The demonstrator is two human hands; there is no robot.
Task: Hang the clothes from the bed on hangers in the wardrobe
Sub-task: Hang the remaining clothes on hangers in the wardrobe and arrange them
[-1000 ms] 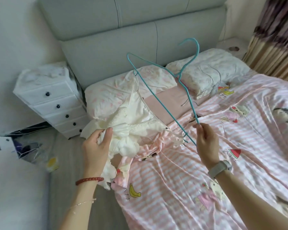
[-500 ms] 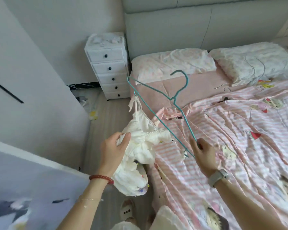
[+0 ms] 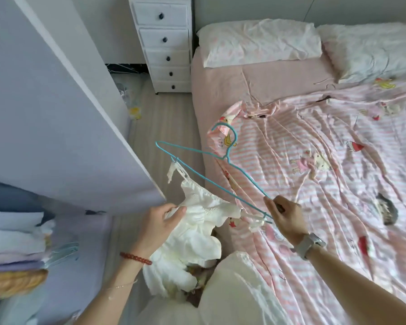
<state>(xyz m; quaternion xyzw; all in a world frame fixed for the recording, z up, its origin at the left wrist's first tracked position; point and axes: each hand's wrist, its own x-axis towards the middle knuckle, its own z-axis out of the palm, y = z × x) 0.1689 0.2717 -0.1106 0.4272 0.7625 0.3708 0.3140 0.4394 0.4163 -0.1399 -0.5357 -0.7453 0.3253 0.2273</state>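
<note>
Cream cotton — the dress [image 3: 192,221] — now hangs by both straps from the teal hanger [image 3: 211,174], which has swung away from the headboard toward the wardrobe [image 3: 63,127] within the last second. The right hand [image 3: 285,218] pinches the hanger's near end; the left hand [image 3: 161,227] grips the bunched fabric. It looks ready for the rail. The wardrobe holds folded stacks [image 3: 14,245] and spare hangers [image 3: 63,250]; the bed [image 3: 314,160] shows no other clothes.

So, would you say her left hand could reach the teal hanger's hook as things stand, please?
Probably not freely: the left hand grips the cream garment, which hangs from the teal hanger. The hook sits unobstructed above the bed's edge, but the hand is occupied.
</note>
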